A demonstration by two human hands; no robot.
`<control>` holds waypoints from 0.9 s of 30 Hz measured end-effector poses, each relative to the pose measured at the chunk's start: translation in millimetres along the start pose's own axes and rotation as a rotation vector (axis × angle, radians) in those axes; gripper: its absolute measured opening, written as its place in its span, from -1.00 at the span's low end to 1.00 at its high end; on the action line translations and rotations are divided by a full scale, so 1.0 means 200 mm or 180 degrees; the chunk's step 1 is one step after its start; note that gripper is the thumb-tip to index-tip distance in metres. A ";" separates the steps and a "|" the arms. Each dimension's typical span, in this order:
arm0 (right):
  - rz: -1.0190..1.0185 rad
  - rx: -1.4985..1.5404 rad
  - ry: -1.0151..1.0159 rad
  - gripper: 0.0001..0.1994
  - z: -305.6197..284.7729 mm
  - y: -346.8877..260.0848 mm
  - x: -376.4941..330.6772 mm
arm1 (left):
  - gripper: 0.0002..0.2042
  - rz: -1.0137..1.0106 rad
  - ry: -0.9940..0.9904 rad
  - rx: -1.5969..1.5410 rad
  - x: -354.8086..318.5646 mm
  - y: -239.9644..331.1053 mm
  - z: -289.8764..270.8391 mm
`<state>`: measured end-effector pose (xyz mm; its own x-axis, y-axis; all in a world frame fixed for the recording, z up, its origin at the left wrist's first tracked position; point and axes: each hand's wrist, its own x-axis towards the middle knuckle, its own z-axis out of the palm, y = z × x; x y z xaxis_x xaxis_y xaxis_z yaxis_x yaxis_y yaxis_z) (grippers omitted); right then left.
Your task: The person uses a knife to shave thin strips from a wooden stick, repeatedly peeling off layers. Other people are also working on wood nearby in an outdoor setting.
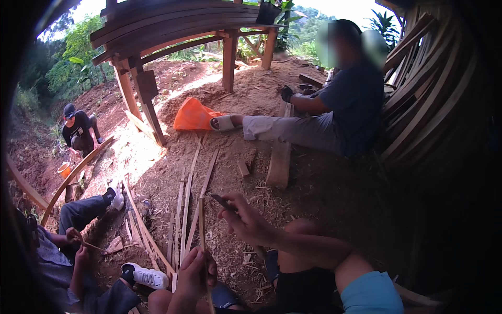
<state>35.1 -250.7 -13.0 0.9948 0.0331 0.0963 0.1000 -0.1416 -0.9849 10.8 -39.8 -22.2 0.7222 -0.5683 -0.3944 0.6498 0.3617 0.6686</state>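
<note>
My left hand [194, 271] is closed around a thin wooden strip [202, 226], which stands up steeply from my fist and runs down below it toward my lap. My right hand [244, 220] grips a knife [221, 202] whose short dark blade points left, close to the strip's upper end. From this view I cannot tell if the blade touches the wood. Most of the knife's handle is hidden by my fingers. Several long pale strips [180, 212] lie on the ground just beyond my left hand.
On the left, a seated person [55, 261] holds a thin stick. Another person [345, 99] sits at the right near a board [280, 165] and an orange bag [193, 114]. A third crouches [81, 131] by a curved plank. Stacked boards rest on a wooden rack [183, 31]; planks lean at right.
</note>
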 end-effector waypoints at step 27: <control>-0.1448 -0.1634 0.0075 -0.69 0.25 0.00 0.00 | -0.50 0.0056 0.0163 0.0813 -0.07 0.18 0.00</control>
<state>34.4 -201.6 -21.1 0.8513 0.1796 0.4930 0.4986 -0.5700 -0.6531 24.7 -19.0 6.4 0.7481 -0.5231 -0.4084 0.5607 0.1691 0.8106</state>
